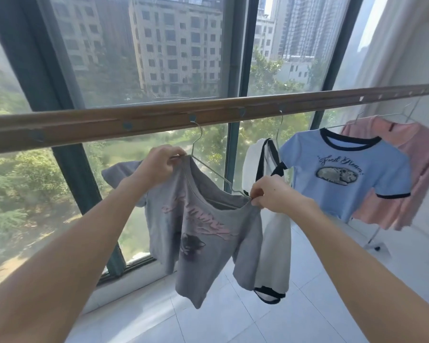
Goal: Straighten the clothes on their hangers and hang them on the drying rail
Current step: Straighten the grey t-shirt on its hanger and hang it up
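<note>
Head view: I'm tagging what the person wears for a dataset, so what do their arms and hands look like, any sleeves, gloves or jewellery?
Both forearms are bare right up to the bottom frame edge, with no sleeve in view. The left hand and the right hand have no gloves, and no rings, watch or bracelet show on the fingers or wrists. Nails look short and unpainted, though they are small in the picture.

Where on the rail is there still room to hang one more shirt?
The rail is bare to the left of the grey shirt, where unused holes show. To its right it gets crowded: the white shirt, blue shirt and pink top hang close together. The left hand and right hand pinch the grey shirt's neckline.
</note>
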### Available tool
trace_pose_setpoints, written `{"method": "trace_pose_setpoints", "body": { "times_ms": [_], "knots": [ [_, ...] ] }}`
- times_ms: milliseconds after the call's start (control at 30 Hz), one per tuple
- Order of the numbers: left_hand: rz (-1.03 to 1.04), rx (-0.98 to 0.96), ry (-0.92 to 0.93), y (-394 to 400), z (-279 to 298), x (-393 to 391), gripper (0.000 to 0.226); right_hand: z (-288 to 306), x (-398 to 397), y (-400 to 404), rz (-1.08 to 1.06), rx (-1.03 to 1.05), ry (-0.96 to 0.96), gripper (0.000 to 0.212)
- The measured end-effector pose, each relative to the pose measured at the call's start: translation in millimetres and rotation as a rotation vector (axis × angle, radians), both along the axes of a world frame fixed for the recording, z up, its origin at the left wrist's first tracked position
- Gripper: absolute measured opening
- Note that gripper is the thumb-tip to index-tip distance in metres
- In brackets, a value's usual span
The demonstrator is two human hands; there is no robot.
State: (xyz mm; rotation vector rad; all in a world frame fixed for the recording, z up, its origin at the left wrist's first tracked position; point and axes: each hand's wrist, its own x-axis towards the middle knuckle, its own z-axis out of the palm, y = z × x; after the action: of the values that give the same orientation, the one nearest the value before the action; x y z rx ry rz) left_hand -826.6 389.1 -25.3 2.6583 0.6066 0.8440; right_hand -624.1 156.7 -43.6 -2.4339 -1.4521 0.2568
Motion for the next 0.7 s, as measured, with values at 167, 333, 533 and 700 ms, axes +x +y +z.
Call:
{"method": "trace_pose_setpoints", "body": {
  "times_ms": [167, 333, 533, 700],
  "knots": [
    [-0.076, -0.120, 0.026, -11, 0, -5, 0.025, -1, -7, 4, -0.042, 0.075, -0.015, 0.018],
    [-0.042, -0.133, -0.066, -14, 2, 0, 0.017, 4, -11, 3, -0.030, 0.158, -0.013, 0.016],
    [-0.028, -0.156, -0.093, -19, 3, -1, 0.015, 26, -30, 14, 0.026, 0.428, 0.011, 0.015],
    [-0.026, -0.149, -0.100, -22, 1, -5, 0.015, 34, -51, 36, 0.067, 0.598, -0.025, 0.013]
  ]
}}
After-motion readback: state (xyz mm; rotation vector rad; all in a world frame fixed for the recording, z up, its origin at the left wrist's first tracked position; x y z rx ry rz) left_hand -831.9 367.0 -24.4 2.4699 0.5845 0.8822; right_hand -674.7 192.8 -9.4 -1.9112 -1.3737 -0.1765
